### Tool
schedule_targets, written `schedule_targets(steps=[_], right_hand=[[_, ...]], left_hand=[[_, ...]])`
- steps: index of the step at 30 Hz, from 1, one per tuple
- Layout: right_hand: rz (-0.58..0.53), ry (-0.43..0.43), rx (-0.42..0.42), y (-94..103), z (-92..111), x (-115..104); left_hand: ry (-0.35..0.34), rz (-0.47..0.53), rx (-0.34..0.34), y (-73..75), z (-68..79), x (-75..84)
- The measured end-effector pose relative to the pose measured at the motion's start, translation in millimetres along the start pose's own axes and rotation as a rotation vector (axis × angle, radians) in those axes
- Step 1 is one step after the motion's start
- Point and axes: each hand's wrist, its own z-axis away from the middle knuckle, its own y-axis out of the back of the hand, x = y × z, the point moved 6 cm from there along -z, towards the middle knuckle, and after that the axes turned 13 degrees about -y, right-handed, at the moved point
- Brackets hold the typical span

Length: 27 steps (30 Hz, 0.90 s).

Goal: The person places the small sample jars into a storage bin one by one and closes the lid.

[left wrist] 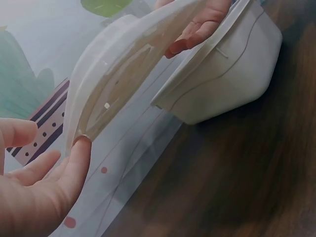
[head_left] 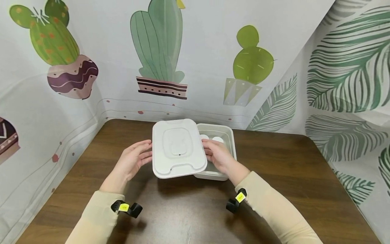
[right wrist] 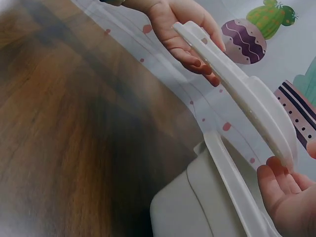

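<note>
A white rounded-square lid (head_left: 179, 162) is held up and tilted between both hands. At its left edge, my left hand (head_left: 134, 158) supports it with nearly straight fingertips; in the left wrist view the thumb stands apart from the lid. My right hand (head_left: 217, 154) has its fingertips under the right edge, the thumb off the lid in the right wrist view. Below and to the right, a pale plastic box (head_left: 233, 149) stands uncovered on the table, partly hidden by the lid and right hand. Inside it shows a white round-topped object (head_left: 217, 139), with a similar one beside it.
The brown wooden table (head_left: 274, 169) reaches back to a cactus-printed cloth wall (head_left: 207, 67). A leaf-printed cloth (head_left: 335, 98) hangs at the right. Black bands with yellow labels sit on both wrists.
</note>
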Motion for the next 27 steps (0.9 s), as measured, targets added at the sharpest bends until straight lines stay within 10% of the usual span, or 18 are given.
schedule_targets(steps=[27], right_hand=[[-0.004,-0.022,-0.018,41.9,14,-11]], left_hand=[[0.007,-0.001,-0.092,-37.5,-13.4,-5.4]])
